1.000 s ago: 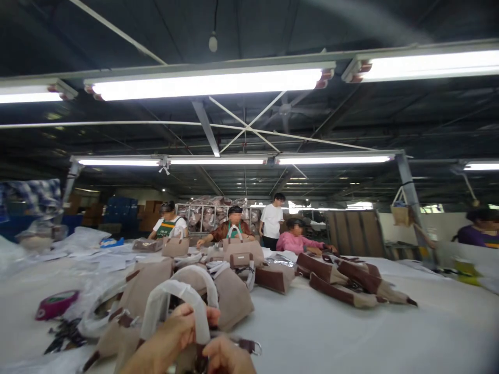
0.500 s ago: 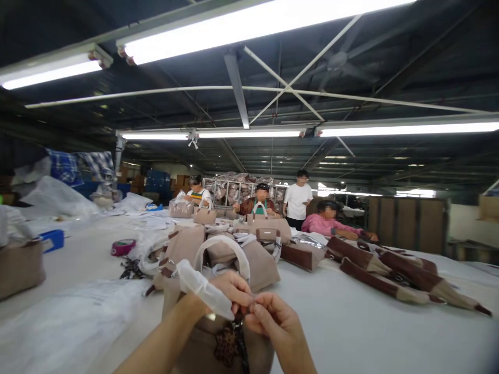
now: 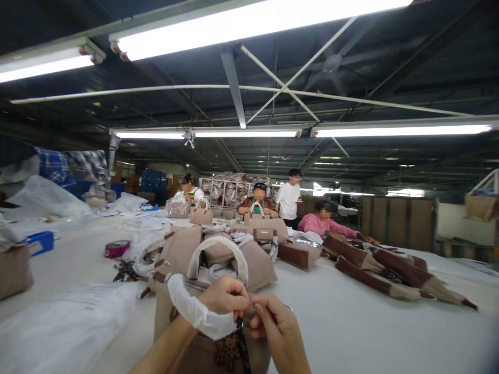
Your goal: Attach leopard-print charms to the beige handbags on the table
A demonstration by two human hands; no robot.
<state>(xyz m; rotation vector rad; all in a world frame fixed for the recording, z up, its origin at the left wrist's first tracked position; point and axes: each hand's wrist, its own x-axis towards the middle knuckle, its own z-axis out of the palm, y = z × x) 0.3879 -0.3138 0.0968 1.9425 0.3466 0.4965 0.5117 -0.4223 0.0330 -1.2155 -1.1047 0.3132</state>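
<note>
My left hand point(image 3: 224, 297) reaches through the white-wrapped handle point(image 3: 197, 311) of a beige handbag point(image 3: 195, 356) standing in front of me. Fingertips of my right hand point(image 3: 279, 324) meet those of the left just above the bag's front. Both hands are closed in a pinch; whatever is between the fingers is too small to make out. Right below them hangs a leopard-print charm point(image 3: 226, 352) with a dark strap beside it. The bag's second wrapped handle point(image 3: 218, 241) arches up behind my hands.
More beige handbags point(image 3: 255, 262) are heaped just beyond. Flat brown-and-beige bags point(image 3: 366, 278) lie to the right. Left are a plastic bag point(image 3: 74, 324), a magenta tape roll point(image 3: 117, 248) and a blue box point(image 3: 39, 243). Several co-workers, one in a pink top point(image 3: 325, 226), are across the table.
The view has shifted slightly, so the scene sits a little further left. The wrapped handle over my left wrist has sagged lower. Both hands remain pinched together above the charm.
</note>
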